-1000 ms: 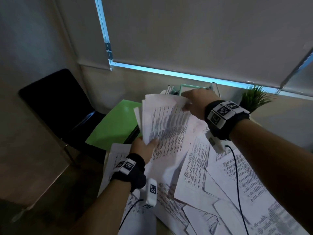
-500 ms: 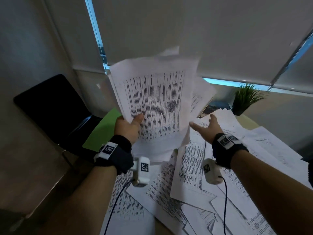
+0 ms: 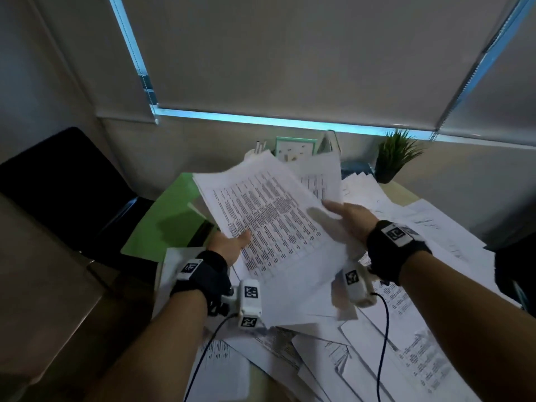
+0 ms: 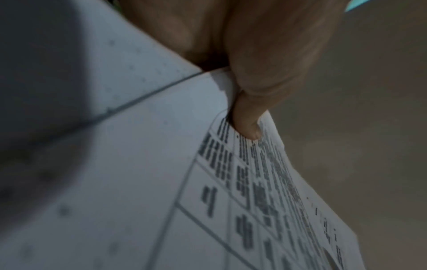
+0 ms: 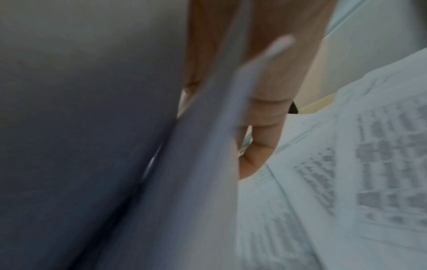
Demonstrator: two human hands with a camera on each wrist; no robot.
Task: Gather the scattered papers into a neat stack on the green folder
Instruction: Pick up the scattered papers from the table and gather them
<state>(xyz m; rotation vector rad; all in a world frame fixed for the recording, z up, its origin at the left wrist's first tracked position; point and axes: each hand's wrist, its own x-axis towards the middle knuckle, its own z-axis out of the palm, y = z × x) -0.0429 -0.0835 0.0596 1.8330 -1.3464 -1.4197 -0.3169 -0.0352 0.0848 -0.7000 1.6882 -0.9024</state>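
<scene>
Both hands lift a bundle of papers [image 3: 272, 227] above the green folder [image 3: 168, 219], probably to square its edges before laying it down there. The left hand [image 3: 229, 245] pinches the near-left edge with the thumb on top. The right hand [image 3: 348, 216] supports the other side with fairly straight fingers — more loose sheets [image 3: 406, 329] lie right of the folder.

I counted two hands, left hand [image 3: 229, 245] and right hand [image 3: 352, 217], one green folder [image 3: 162, 224], one potted plant [image 3: 396, 156], one black chair [image 3: 66, 184], and loose papers [image 3: 435, 338] too overlapped to number.
</scene>
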